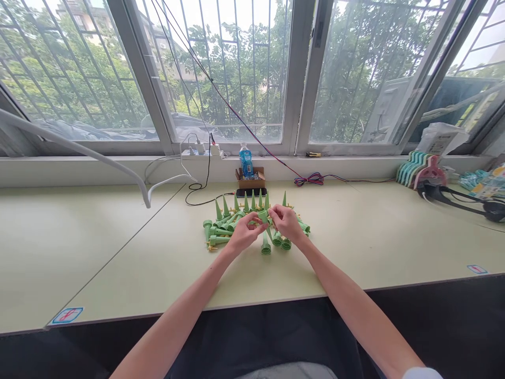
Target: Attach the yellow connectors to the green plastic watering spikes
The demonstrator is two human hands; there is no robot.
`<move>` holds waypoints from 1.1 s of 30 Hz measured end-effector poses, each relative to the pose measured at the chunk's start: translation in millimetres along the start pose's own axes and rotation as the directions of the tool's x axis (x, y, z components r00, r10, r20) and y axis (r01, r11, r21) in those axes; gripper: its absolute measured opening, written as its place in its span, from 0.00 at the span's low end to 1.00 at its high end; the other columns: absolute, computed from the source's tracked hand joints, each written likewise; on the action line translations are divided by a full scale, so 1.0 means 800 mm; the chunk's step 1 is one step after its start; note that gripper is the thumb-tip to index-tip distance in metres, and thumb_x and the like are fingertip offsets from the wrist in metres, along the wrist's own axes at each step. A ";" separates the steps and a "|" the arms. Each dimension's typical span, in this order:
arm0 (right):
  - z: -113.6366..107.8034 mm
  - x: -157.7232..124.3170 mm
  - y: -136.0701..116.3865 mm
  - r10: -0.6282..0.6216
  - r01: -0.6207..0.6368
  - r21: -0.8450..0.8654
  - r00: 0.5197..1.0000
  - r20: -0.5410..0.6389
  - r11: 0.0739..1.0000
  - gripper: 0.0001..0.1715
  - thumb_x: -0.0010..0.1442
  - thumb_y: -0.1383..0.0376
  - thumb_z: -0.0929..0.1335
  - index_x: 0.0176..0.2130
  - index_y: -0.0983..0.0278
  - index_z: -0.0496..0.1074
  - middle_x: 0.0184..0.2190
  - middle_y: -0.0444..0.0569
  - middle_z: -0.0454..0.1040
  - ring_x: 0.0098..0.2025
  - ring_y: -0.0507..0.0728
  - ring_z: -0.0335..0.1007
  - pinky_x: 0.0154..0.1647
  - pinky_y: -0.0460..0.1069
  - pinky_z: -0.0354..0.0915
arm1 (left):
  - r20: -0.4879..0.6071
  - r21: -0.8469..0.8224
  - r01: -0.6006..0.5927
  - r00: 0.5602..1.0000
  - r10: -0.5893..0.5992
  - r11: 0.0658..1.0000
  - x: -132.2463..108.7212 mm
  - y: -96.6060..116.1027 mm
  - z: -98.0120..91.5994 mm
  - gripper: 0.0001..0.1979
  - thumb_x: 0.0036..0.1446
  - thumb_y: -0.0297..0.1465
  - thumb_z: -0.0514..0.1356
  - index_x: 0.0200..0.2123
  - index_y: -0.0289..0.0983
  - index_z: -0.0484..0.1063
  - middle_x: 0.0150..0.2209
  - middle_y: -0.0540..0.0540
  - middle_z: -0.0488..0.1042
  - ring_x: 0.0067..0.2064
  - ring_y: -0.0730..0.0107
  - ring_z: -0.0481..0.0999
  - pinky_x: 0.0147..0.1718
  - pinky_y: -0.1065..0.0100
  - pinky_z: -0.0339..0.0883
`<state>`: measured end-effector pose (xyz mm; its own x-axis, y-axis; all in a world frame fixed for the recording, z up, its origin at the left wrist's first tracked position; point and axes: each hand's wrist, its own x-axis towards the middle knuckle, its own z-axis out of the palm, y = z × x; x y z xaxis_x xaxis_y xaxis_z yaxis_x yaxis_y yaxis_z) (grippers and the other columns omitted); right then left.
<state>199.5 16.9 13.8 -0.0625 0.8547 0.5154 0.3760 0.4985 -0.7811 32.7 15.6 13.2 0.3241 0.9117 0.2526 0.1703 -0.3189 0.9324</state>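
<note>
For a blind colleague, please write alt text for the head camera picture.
The left hand and the right hand together hold a green cone over a pile of similar green cones on a pale table. Behind the pile, a blue bottle and a small cardboard box stand near barred windows.

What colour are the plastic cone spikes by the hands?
The plastic cone spikes are light green, with small yellow fittings; head view shows it best.

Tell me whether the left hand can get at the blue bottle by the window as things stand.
Probably yes, by reaching over. The left hand is busy on a green cone with the right hand; upright cones and a cardboard box stand before the bottle.
</note>
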 end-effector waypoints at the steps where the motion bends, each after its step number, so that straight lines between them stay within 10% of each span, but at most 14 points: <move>1: 0.000 0.000 0.000 0.000 0.000 0.002 1.000 0.001 1.000 0.19 0.62 0.54 0.61 0.25 0.62 0.61 0.15 0.40 0.61 0.18 0.50 0.55 0.22 0.46 0.54 | 0.000 -0.005 0.002 1.000 -0.002 1.000 0.000 -0.001 0.000 0.20 0.45 0.42 0.67 0.33 0.38 0.62 0.33 0.50 0.70 0.19 0.84 0.59 0.15 0.76 0.52; 18: 0.004 -0.003 -0.003 -0.019 0.025 0.139 0.999 -0.041 0.990 0.19 0.64 0.51 0.61 0.28 0.61 0.61 0.16 0.39 0.60 0.18 0.50 0.55 0.20 0.46 0.54 | -0.039 -0.135 0.005 0.999 -0.010 0.991 0.003 0.002 0.002 0.25 0.57 0.52 0.54 0.24 0.35 0.65 0.18 0.53 0.63 0.14 0.81 0.59 0.14 0.74 0.50; 33: 0.005 -0.004 -0.002 -0.055 0.049 0.213 0.998 0.024 0.976 0.21 0.63 0.48 0.62 0.29 0.61 0.62 0.17 0.39 0.57 0.17 0.49 0.53 0.19 0.45 0.53 | 0.274 -0.262 0.323 0.928 -0.251 0.909 0.005 -0.002 -0.005 0.40 0.55 0.61 0.44 0.26 0.30 0.76 0.21 0.43 0.71 0.17 0.77 0.61 0.16 0.72 0.52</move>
<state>195.3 14.1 12.3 -0.1052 0.8289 0.5494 0.1673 0.5593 -0.8119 29.7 21.1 13.6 0.5127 0.8556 -0.0706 0.0159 0.0728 0.9972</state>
